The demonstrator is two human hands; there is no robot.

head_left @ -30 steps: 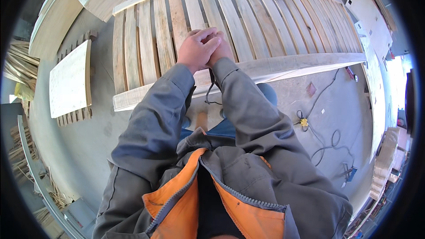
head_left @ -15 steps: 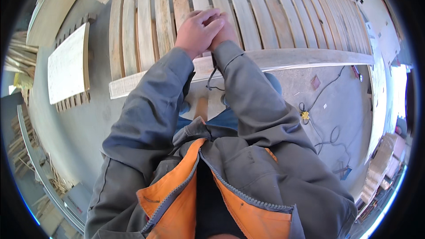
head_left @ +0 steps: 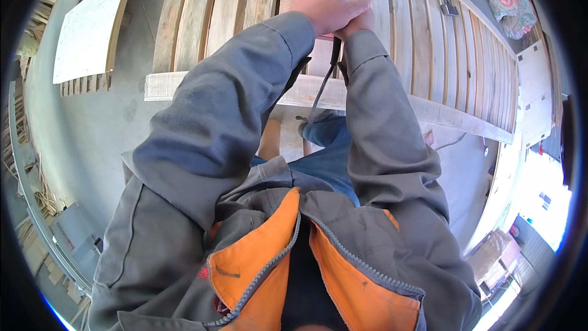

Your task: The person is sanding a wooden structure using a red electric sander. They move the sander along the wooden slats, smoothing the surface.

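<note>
Both hands are together over a slatted wooden frame (head_left: pixel 257 3) of pale planks. My left hand (head_left: pixel 326 5) is closed, its fingers overlapping my right hand (head_left: pixel 358 23), which is closed below it. Between and under them is a corded hand tool, almost wholly hidden; only a small reddish bit and its black cord (head_left: pixel 335 50) show. The cord runs down past the near rail (head_left: pixel 324 93) between my forearms. The tool's kind is not visible.
A white board (head_left: pixel 92 30) rests on slatted wood at the left. A dark metal fitting on a rod (head_left: pixel 449 10) lies over the slats at the far right. Beyond it is a printed sack (head_left: pixel 509 3). My legs (head_left: pixel 331 135) are close to the near rail.
My joined hands have moved right along the slats, with the tool's cord trailing from them. The view has turned too, so the frame sits at a different slant.
</note>
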